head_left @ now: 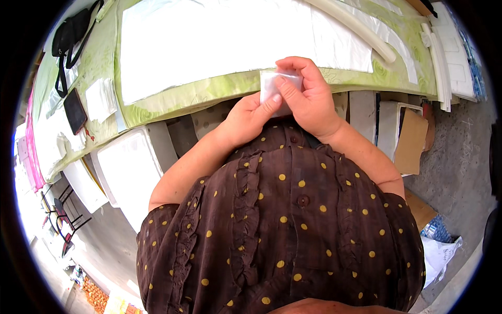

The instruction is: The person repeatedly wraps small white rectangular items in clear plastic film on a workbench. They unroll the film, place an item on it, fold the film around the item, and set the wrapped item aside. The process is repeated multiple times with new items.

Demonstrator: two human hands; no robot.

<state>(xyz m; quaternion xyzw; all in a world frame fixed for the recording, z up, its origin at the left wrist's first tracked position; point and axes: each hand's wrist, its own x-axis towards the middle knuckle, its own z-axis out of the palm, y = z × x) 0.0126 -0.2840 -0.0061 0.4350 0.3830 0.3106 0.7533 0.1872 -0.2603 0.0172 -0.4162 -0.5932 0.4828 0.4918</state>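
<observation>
At table edge [209, 91], small clear bag [272, 81] between both hands (left hand [248, 112], right hand [308, 97]).

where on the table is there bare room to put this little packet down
Bare room: the big white sheet, just past both hands. The right end is crowded by the white tube and foam strips; the left end by the black bag.
</observation>
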